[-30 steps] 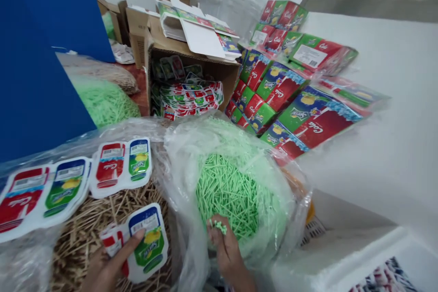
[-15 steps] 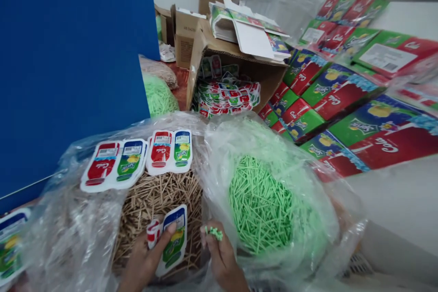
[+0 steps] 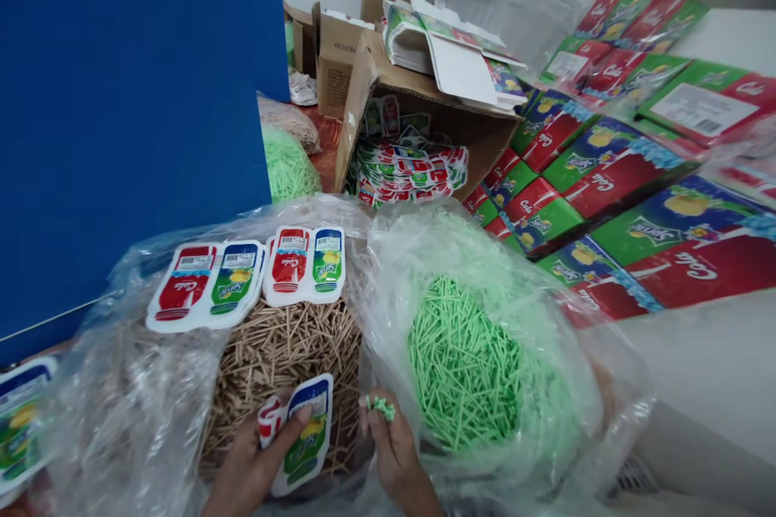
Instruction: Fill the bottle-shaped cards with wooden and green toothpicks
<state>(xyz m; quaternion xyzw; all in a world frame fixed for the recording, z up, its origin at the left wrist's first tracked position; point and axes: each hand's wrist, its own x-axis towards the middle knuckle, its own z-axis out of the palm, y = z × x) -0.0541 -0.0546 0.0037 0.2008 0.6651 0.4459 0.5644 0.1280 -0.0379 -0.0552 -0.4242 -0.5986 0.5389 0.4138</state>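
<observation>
My left hand (image 3: 251, 456) is closed on a bottle-shaped printed pouch (image 3: 308, 440), its green and blue lemon side facing up and the red side bent round behind the fingers. Just to the right, my right hand (image 3: 397, 452) pinches a small bundle of thin green sticks (image 3: 381, 407), their ends showing above the fingers. Both hands are over an open clear bag of brown sticks (image 3: 284, 347). Beside it lies an open bag of green sticks (image 3: 464, 363). Red-and-green double pouches (image 3: 206, 287) rest in two groups on the brown sticks' far side.
A tipped carton (image 3: 418, 89) behind the bags holds many pouches (image 3: 412, 170), with flat printed boxes (image 3: 461, 56) on top. Printed cartons (image 3: 606, 170) are stacked at right. A blue panel (image 3: 133, 81) stands at left. Another pouch (image 3: 24, 424) shows at the left edge.
The view has shifted slightly, so the background sits a little further right. Both hands keep their grip and have barely moved.
</observation>
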